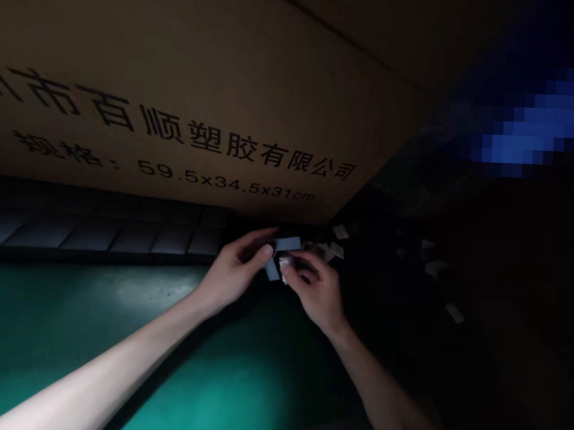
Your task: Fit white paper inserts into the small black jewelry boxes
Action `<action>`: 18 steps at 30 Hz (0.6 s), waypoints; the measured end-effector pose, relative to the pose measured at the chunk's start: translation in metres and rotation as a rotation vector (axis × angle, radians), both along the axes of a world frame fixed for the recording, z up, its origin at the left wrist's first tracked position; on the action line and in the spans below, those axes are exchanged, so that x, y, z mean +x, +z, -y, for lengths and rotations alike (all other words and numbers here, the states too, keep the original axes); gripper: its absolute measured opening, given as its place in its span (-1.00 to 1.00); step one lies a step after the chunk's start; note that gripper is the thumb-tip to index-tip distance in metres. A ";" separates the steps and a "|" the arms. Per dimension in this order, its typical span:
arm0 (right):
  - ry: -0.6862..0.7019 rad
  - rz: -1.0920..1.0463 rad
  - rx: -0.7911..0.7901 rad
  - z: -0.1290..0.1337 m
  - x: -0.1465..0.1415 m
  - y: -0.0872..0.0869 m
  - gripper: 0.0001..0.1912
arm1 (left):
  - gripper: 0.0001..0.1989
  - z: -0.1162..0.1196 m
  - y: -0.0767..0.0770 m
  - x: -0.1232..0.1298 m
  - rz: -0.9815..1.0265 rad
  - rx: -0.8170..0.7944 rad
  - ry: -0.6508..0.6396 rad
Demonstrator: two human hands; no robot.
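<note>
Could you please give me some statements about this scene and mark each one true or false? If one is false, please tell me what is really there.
1. The left hand touches a small grey-blue piece. True.
2. The right hand wears a glove. False: it is bare, and its fingers pinch a white scrap.
3. The cardboard carton carries printed Chinese characters. True.
4. The surface under the hands is red. False: the surface is teal green.
5. Small white scraps lie to the right of the hands. True.
</note>
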State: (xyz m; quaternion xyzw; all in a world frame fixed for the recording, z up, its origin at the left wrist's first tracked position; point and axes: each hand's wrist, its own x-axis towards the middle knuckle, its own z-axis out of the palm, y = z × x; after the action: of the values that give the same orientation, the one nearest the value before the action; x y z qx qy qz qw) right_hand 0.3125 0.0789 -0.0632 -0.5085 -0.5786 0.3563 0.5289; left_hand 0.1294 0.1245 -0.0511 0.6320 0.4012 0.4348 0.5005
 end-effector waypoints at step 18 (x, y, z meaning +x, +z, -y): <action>0.111 0.075 -0.084 -0.002 0.011 0.006 -0.75 | -0.43 0.003 0.001 0.003 -0.055 0.005 -0.104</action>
State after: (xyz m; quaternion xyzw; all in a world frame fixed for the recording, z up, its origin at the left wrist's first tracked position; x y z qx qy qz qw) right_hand 0.3235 0.0806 -0.0572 -0.5103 -0.6099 0.3899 0.4643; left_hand 0.1321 0.1216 -0.0504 0.6647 0.3805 0.3917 0.5098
